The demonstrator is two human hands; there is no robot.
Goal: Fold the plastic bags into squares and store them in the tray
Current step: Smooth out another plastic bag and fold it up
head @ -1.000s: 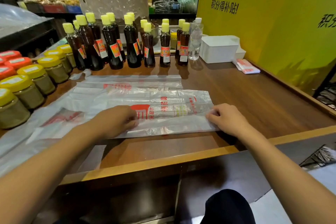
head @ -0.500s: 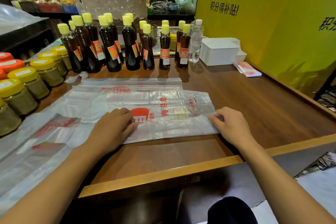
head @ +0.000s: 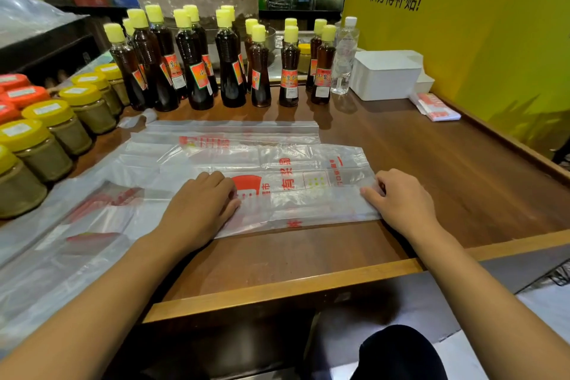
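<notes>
- Both hands sit in much the same spots on the plastic bag point(head: 296, 191) as half a second earlier; the bag has not shifted on the wooden counter point(head: 416, 157), and only the viewpoint has drifted a little.
- The left hand point(head: 200, 207) lies knuckles-up on the bag's left part, fingers bent under and pressing the film beside the red logo; whether they pinch a fold I cannot tell.
- The right hand point(head: 401, 197) rests at the bag's right end, fingertips curled onto the edge of the film, apparently nipping it; the thumb is hidden.
- The bag lies flat as a long strip across the counter near its front edge; more clear bags point(head: 234, 136) lie just behind it, and a loose heap of bags point(head: 61, 241) spreads off to the left.
- The white tray point(head: 385, 77) stands at the far right of the counter against the yellow wall point(head: 478, 40), well apart from the hands; a folded red-and-white packet point(head: 436, 108) lies just beside it.
- Dark sauce bottles point(head: 228, 71) with yellow caps line the back; a clear water bottle point(head: 345, 55) stands between them and the tray; jars point(head: 61, 120) with yellow and orange lids crowd the left side.
</notes>
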